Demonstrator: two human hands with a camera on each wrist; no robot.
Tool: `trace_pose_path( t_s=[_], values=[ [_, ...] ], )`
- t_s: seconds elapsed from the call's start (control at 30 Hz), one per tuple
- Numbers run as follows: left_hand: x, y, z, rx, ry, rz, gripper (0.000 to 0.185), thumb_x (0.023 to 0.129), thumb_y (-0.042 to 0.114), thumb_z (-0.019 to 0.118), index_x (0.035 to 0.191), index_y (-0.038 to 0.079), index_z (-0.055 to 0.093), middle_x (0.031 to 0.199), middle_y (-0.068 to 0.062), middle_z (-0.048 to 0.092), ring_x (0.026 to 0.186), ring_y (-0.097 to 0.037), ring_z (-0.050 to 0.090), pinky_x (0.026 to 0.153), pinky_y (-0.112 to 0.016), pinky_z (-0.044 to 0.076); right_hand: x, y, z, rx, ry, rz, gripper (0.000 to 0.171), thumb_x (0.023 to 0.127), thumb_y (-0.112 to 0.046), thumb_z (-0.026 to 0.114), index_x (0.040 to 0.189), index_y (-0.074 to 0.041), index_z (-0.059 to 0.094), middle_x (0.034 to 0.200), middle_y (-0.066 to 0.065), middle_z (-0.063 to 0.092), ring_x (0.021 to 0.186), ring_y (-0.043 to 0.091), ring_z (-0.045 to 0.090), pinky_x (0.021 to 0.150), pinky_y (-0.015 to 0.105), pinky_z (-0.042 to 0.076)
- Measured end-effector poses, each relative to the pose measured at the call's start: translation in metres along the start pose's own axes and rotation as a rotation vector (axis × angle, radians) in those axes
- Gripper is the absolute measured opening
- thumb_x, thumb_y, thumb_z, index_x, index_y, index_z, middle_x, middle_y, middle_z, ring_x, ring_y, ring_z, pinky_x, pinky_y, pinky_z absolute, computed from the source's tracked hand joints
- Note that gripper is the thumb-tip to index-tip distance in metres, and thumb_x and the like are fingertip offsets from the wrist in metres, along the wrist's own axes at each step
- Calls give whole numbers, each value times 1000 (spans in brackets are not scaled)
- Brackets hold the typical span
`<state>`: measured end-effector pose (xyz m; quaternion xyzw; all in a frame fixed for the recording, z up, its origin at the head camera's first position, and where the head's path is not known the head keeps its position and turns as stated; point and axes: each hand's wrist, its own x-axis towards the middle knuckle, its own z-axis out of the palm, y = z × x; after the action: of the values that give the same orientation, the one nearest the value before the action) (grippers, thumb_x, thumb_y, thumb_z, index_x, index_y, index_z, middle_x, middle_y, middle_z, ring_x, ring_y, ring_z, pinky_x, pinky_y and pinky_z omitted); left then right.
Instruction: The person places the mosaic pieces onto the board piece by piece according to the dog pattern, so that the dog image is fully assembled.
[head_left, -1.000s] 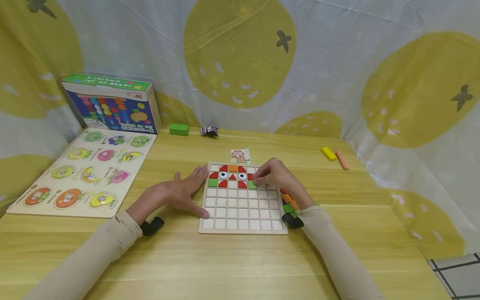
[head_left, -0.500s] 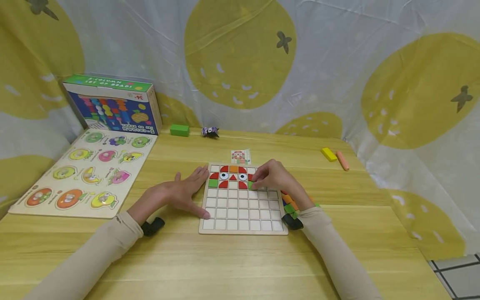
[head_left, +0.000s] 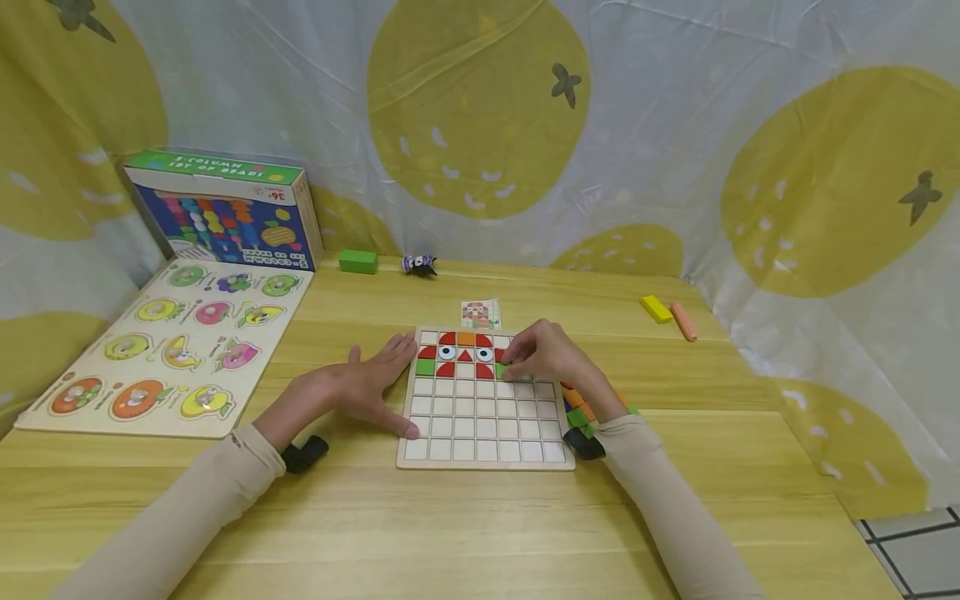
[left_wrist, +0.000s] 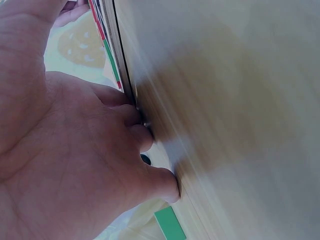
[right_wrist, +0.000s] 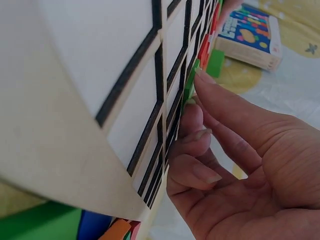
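Lemon-print curtain hangs behind the wooden bench (head_left: pixel 465 533), where a fruit peg puzzle (head_left: pixel 168 346), a toy box (head_left: pixel 225 208) marked "36+", a green block (head_left: pixel 357 260) and loose blocks (head_left: pixel 577 408) surround the grid board (head_left: pixel 483 417). Left hand (head_left: pixel 360 383) lies flat, fingers straight, against the board's edge; right hand (head_left: pixel 551 354) pinches a green tile (head_left: pixel 501 369) in the third row. Nothing has shifted since earlier.

— What fills the left side?
— The left hand (left_wrist: pixel 65 145), palm towards the camera, fingertips (left_wrist: pixel 167 185) pressed against the wooden board's edge (left_wrist: pixel 125 75).
— Anything else?
— A green block (left_wrist: pixel 170 223) at the bottom, and blurred tabletop (left_wrist: pixel 235 115).
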<state>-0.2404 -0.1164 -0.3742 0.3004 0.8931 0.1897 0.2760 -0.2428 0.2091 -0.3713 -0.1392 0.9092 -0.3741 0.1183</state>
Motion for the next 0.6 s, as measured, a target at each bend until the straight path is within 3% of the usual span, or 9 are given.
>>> trace_pose_path(
  t_s=[0.2, 0.37, 0.6],
  values=[
    [-1, 3, 0, 15, -2, -6, 137, 85, 66, 84, 172, 0, 3, 180, -19, -12, 166, -41, -11, 121, -81, -11, -2, 0, -5, 3, -14, -2, 10, 89, -7, 90, 96, -4, 84, 84, 3, 75, 75, 16, 61, 69, 26, 52],
    [0, 3, 0, 13, -3, -4, 137, 84, 66, 85, 172, -1, 3, 180, -21, -12, 166, -42, -10, 120, -81, -11, -9, 8, -26, 0, -2, -17, 11, 94, -10, 85, 103, -4, 84, 91, 5, 78, 80, 20, 62, 72, 28, 53],
    [1, -2, 1, 2, 5, 11, 141, 81, 71, 84, 172, 0, 3, 180, -20, -11, 166, -42, -11, 119, -82, -13, -25, 35, -63, 77, 40, -18, 22, 100, -13, 79, 115, 2, 81, 102, 11, 81, 91, 40, 69, 79, 35, 59]
  ],
)
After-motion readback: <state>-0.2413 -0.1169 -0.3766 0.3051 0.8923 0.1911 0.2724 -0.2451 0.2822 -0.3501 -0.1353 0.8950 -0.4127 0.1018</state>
